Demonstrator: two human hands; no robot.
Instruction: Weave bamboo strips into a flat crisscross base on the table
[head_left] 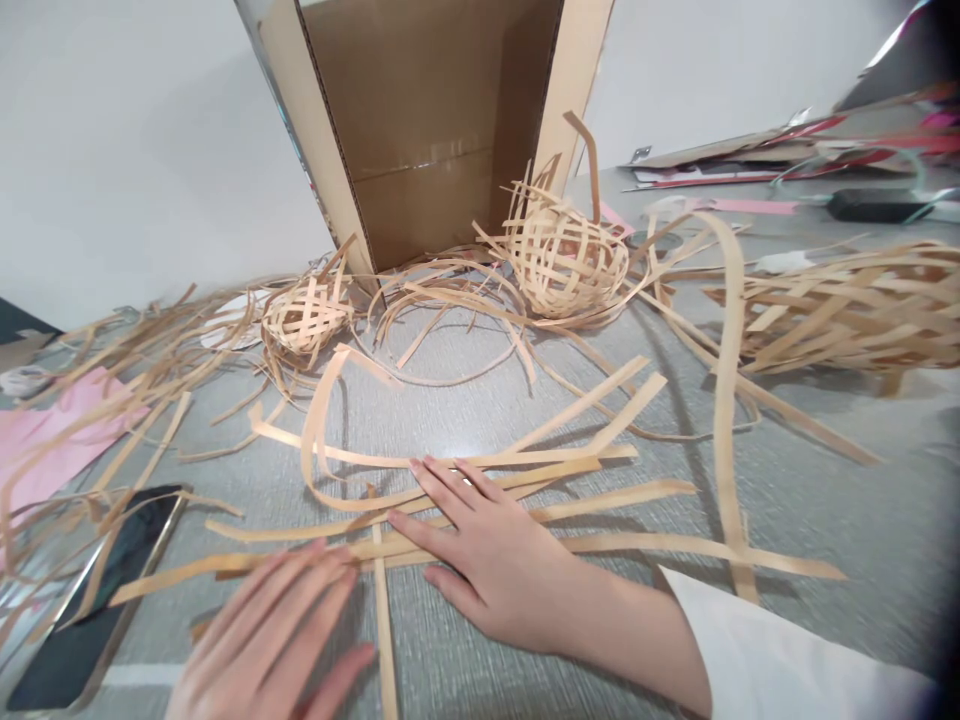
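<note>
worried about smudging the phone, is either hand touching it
No, the phone lies left of the left hand with tabletop between them, and the right hand rests on the strips.

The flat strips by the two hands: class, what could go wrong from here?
The flat strips seem loosely crossed, so they might shift if the right hand lifts. The curled strip could spring out of line. Loose strips trail over the phone, so a tug might nudge it.
</note>
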